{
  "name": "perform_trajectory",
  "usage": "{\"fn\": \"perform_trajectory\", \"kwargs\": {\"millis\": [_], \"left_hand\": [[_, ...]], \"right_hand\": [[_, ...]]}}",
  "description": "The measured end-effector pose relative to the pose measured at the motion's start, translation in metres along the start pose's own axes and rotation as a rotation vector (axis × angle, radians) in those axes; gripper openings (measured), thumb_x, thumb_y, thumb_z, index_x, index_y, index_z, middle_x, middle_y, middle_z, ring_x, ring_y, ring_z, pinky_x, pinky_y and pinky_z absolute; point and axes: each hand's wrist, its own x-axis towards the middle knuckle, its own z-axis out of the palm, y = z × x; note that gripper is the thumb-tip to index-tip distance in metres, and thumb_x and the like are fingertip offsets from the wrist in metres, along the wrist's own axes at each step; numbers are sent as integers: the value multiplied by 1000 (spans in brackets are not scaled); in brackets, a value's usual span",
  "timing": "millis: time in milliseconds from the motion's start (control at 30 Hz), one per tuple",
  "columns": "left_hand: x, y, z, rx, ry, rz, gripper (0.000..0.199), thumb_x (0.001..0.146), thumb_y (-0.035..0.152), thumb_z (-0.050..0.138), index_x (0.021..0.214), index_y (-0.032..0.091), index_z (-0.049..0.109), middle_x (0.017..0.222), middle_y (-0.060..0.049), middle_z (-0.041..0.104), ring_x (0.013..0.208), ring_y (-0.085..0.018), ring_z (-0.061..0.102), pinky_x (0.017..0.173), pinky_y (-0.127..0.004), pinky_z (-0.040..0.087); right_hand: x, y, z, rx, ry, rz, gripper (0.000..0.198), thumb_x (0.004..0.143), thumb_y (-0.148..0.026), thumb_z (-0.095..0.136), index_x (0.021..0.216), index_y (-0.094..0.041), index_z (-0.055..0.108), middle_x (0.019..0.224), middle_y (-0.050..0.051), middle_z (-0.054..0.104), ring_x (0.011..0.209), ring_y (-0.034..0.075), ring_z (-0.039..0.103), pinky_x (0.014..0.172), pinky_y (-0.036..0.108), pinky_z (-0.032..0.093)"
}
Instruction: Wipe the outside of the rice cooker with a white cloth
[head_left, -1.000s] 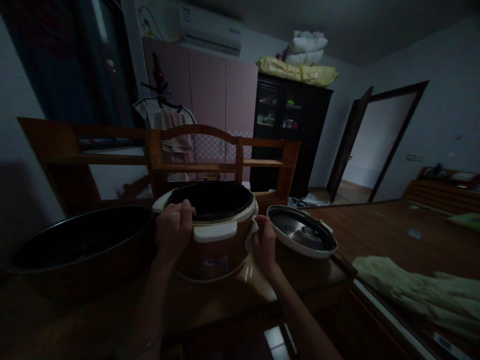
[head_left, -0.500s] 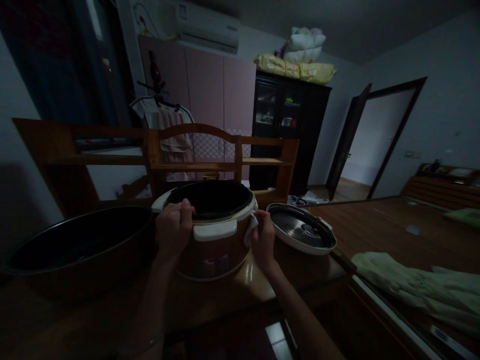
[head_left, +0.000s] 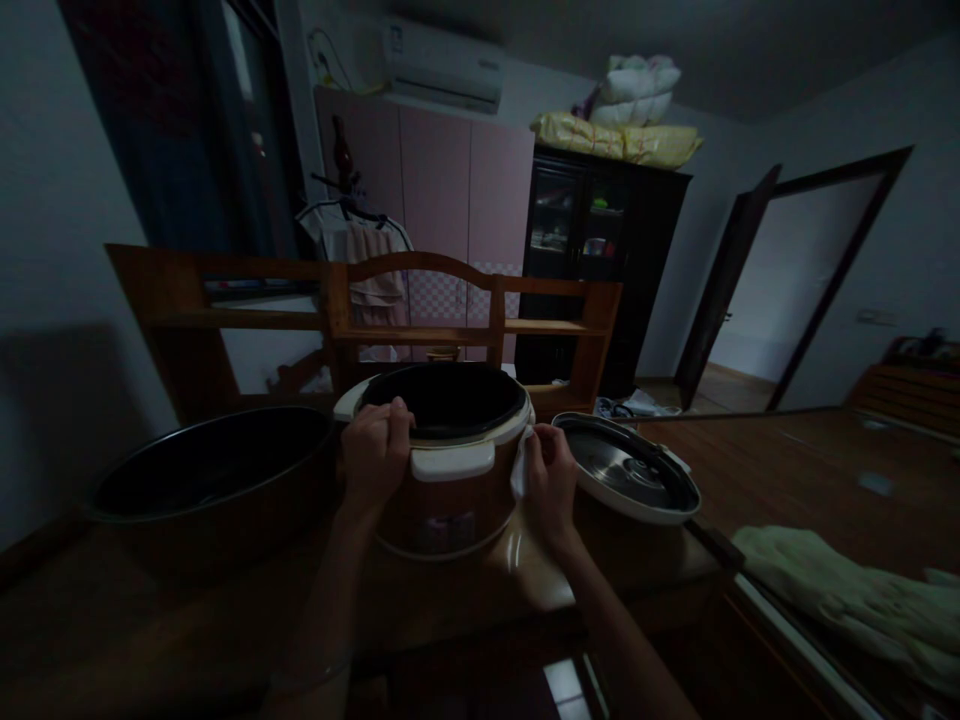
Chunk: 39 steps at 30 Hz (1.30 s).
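Evidently, from the head view, the work in hand centres on a round cooker (head_left: 480, 505) standing upright and open on the surface (head_left: 420, 605), straight ahead of the person. Taking the cooker as the clock's centre, the left hand (head_left: 375, 450) is curled over its rim at about eight o'clock, and the right hand (head_left: 553, 475) is at four, fingers pinched on a white cloth (head_left: 520, 470) beside the outer wall. Whether the cloth presses on the wall is too dim to tell.

To do this well, the person would best let the left hand steady the rim while the right works the cloth along the curve with light, even pressure, staying clear of the white handle (head_left: 452, 462) at six o'clock.

A wide, dark pot (head_left: 225, 515) sits at nine o'clock, close beside the left hand, and would probably hinder any swing that way. The upturned lid (head_left: 637, 465) rests at three, just beyond the right hand, so that elbow room looks tight too. A wooden shelf (head_left: 420, 335) stands behind at twelve; pale green fabric (head_left: 825, 590) lies farther off, towards four.
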Motion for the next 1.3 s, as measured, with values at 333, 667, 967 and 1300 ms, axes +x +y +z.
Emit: {"fn": "perform_trajectory", "kwargs": {"millis": [333,667,967,1300], "left_hand": [[0,0,-1,0,-14,11,47,102,35,32,65,22,58,71,-6,68,74,-20,61,77,-36,42],[0,1,-1,-9,10,34,46,102,33,33,64,21,58,69,-5,66,71,-19,60,75,-35,40],[-1,-2,1,-23,9,29,46,102,33,33,65,21,58,69,-4,66,71,-19,60,76,-34,40],[-1,-1,1,-26,33,40,44,101,32,34,66,21,60,69,-4,67,71,-19,61,76,-35,41]], "right_hand": [[-1,0,3,-49,34,-15,21,98,-38,53,100,-20,62,94,4,68,84,20,64,77,30,47],[-1,0,5,-72,65,-25,21,98,-38,52,100,-19,62,94,5,68,86,21,63,79,31,46],[3,-1,7,-61,68,-15,21,98,-39,52,100,-20,62,93,5,68,83,20,63,77,31,46],[-14,0,7,-70,28,-56,18,99,-36,52,101,-21,61,89,3,66,77,18,63,73,29,47]]}}
